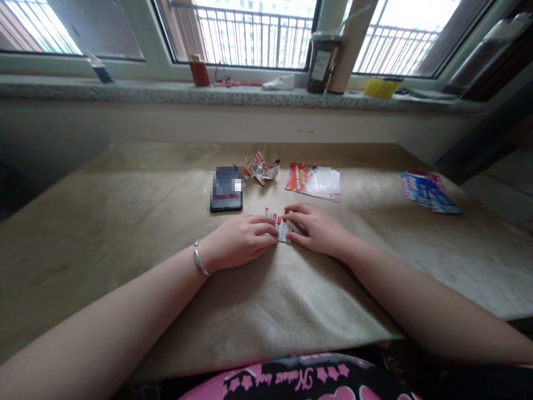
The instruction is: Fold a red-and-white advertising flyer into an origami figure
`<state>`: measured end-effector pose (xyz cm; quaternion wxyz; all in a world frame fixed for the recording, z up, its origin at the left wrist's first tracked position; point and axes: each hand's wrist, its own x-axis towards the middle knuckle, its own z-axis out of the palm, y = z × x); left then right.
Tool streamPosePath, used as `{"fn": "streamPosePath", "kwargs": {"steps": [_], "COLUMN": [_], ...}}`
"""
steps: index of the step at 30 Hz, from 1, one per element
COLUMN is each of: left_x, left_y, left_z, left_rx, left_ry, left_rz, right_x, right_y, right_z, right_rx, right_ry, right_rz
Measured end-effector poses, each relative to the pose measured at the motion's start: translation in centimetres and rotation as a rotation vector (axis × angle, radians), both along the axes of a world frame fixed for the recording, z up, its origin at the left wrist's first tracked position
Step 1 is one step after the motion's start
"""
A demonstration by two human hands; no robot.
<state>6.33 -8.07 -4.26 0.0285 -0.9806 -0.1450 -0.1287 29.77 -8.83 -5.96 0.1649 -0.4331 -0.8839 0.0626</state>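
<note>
A small folded piece of red-and-white printed paper [281, 225] lies on the beige table [125, 222] in front of me. My left hand [239, 241] presses on its left side with fingers curled down. From the other side, my right hand [317, 229] pinches the paper's right edge. A silver bracelet [200, 261] circles my left wrist. Just beyond the paper sit a dark phone [226, 189], a crumpled folded paper figure [261, 168] and a stack of red-and-white leaflets [314, 180].
Blue printed leaflets [428, 190] lie at the table's far right. The window sill [233, 94] behind holds a red cup [200, 72], a dark jar [321, 64], a yellow object [381, 87] and small items. The table's near edge is by my lap.
</note>
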Motion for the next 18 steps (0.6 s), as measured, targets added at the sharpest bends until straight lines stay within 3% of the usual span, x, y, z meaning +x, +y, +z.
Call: {"fn": "streamPosePath", "kwargs": {"steps": [9,14,18], "left_x": [0.0,-0.1,-0.2], "left_y": [0.4,0.6,0.7], "left_z": [-0.7,-0.9,-0.9], "left_rx": [-0.034,-0.055,-0.017], "left_ry": [-0.098,-0.104,-0.104], "left_rz": [0.189,0.216,0.221], "right_x": [0.0,-0.2,-0.2], "right_y": [0.3,0.0,-0.1], "right_z": [-0.2,0.5,0.6], "right_rx": [0.052,0.078,0.139], "right_ry": [0.11,0.06,-0.015], "right_rz": [0.052,0.197,0.209]}}
